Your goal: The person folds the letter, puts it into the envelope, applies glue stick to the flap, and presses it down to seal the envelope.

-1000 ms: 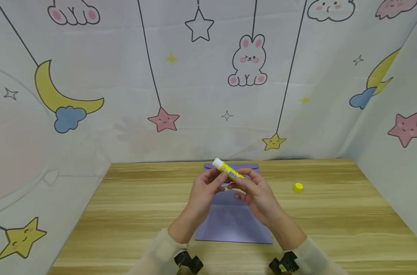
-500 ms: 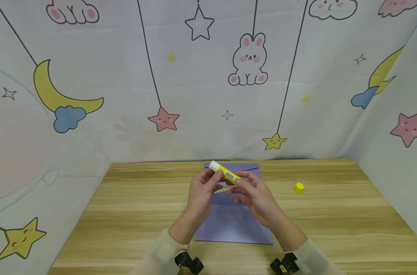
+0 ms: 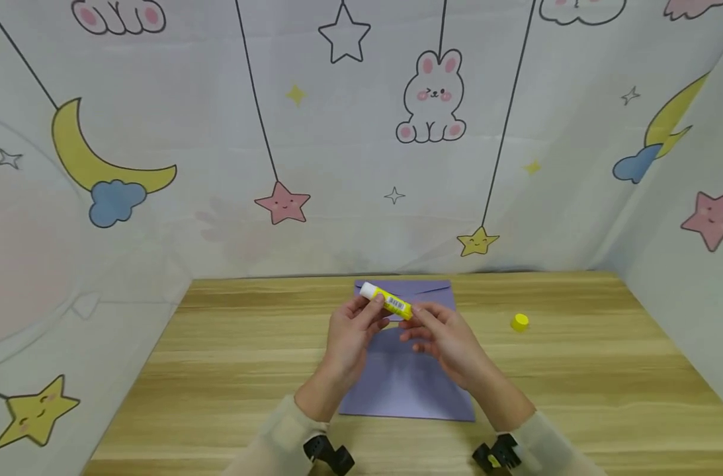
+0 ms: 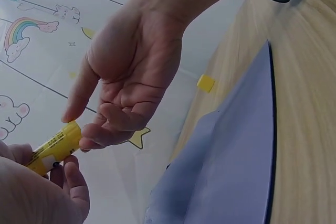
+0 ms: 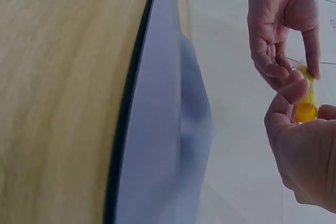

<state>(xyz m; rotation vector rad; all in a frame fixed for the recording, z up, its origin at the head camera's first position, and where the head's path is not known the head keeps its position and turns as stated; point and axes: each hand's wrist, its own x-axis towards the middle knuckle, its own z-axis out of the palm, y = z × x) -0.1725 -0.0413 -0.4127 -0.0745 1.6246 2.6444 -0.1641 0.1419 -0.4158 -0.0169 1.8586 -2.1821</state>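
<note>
A yellow glue stick (image 3: 393, 303) with a white end is held in the air between both hands. My left hand (image 3: 350, 334) pinches it near the white end, thumb on top. At the yellow base, my right hand (image 3: 447, 340) holds the end between thumb and index finger, the other fingers loosely bent below. In the left wrist view, the glue stick (image 4: 55, 148) shows its base at the right thumb tip. Beneath the hands lies a lavender envelope (image 3: 409, 390), its pointed flap extended away from me and partly hidden.
A small yellow cap (image 3: 520, 322) stands on the wooden table (image 3: 248, 370), right of the hands. Behind the envelope lies another lavender envelope-like piece (image 3: 435, 288), partly covered by the hands. A printed white cloth (image 3: 349, 145) hangs behind the table.
The glue stick has tilted flatter and shifted slightly left and down. The right thumb and fingers have changed position at its base; the left hand keeps its grip.
</note>
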